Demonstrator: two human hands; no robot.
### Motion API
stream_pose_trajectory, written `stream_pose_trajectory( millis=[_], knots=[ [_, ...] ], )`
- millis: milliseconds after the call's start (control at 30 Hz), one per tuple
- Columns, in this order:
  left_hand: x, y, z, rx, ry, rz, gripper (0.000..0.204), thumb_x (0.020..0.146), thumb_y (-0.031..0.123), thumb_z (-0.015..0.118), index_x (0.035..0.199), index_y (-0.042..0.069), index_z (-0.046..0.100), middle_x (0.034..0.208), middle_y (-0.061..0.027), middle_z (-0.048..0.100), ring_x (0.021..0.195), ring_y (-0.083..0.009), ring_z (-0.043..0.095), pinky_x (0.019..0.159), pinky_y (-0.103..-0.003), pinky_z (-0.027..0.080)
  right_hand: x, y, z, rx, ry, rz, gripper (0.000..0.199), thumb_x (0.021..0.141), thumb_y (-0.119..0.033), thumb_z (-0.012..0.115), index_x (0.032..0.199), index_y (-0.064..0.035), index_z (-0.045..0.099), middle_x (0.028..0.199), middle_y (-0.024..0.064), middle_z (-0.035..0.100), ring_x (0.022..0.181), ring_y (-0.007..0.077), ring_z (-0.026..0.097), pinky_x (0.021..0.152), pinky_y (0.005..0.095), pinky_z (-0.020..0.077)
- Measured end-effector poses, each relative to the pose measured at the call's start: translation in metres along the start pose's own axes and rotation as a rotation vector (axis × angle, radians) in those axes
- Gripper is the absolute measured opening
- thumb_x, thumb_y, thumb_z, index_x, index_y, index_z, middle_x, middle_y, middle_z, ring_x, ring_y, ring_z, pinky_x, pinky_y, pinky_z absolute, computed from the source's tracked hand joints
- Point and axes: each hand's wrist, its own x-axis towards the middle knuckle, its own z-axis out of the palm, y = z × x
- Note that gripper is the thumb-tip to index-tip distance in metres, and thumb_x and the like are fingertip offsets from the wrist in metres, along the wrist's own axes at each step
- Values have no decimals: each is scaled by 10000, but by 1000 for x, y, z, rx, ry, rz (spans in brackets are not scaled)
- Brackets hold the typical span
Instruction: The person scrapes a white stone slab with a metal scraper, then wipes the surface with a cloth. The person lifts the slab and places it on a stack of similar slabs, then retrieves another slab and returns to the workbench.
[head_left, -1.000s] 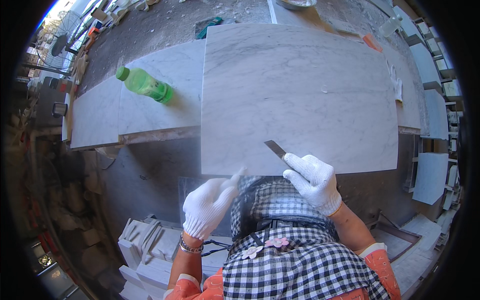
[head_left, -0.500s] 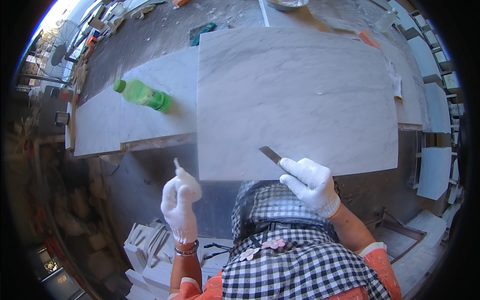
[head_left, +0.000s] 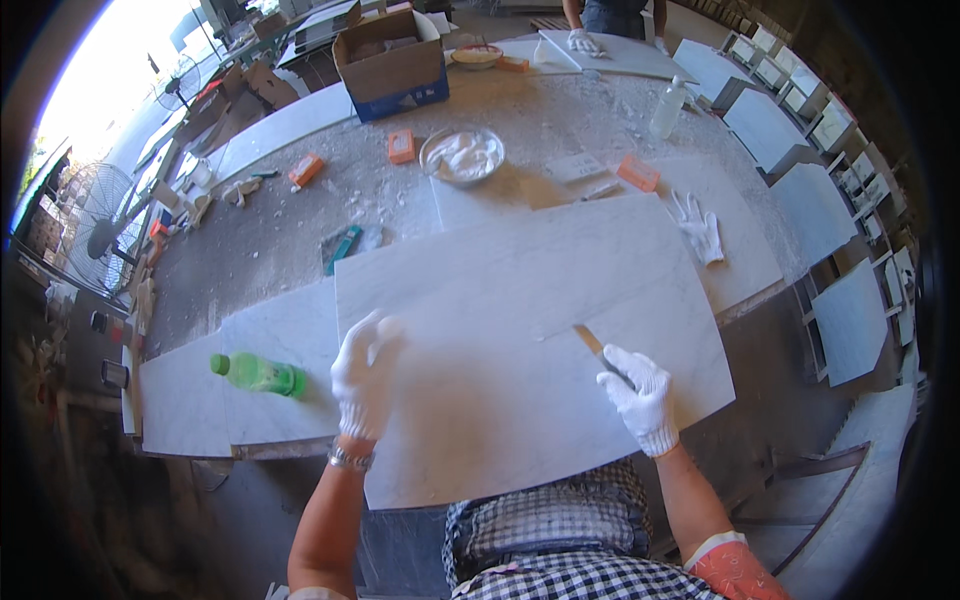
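A large white, grey-veined marble slab point(head_left: 520, 265) lies in front of me, its near edge close to my checked apron. My left hand point(head_left: 360, 385), in a white knit glove, is raised over the slab's left part. Its fingers are closed around a small white bottle point(head_left: 389, 328), mostly hidden by the glove. Over the slab's right part, my gloved right hand point(head_left: 642, 398) grips a flat metal scraper blade point(head_left: 589, 338), its tip pointing away and to the left. Left of the slab, a green plastic bottle point(head_left: 260, 375) lies on its side on paler slabs.
Beyond the slab, the dusty table holds a metal bowl of white paste point(head_left: 462, 157), orange boxes point(head_left: 401, 147), a cardboard box point(head_left: 392, 65) and a clear pump bottle point(head_left: 668, 108). A loose white glove point(head_left: 697, 228) lies at right. Across the table, another person's gloved hand point(head_left: 584, 42) rests on a slab.
The view has tilted up, showing more of the table and another person. Both my hands have moved forward over the slab, still holding the bottle and scraper blade. The slab appears turned.
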Motion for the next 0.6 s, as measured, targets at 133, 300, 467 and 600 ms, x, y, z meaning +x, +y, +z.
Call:
stream_pose_trajectory(
  millis=[133,300,467,600],
  knots=[
    [74,-3,61,79,-14,238,306,926,154,791,1211,60,730,1119,-119,746,996,-258,713,888,-355,554,-2,7,-1,-119,-4,-318,344,827,-50,853,1158,-6,767,837,145,704,676,259,685,611,348,538],
    [144,-1,122,122,-10,226,302,985,310,711,1200,99,727,1124,-175,734,1034,-368,692,900,-459,536,-1,1,-2,-139,10,-346,343,814,-60,865,1141,-24,770,793,138,677,625,285,653,568,364,524],
    [166,-4,146,394,-181,52,384,943,329,734,1258,111,716,1170,-170,743,1098,-384,687,957,-478,523,0,-2,-4,-150,-17,-347,364,809,-24,870,1153,7,755,837,140,706,663,269,661,601,354,541],
    [153,-19,140,260,-34,237,487,914,309,758,1345,94,676,1247,-181,734,1136,-392,678,988,-462,525,-1,1,-4,-157,-22,-380,358,816,-16,865,1155,18,755,841,135,710,658,246,657,598,343,536]
  ],
)
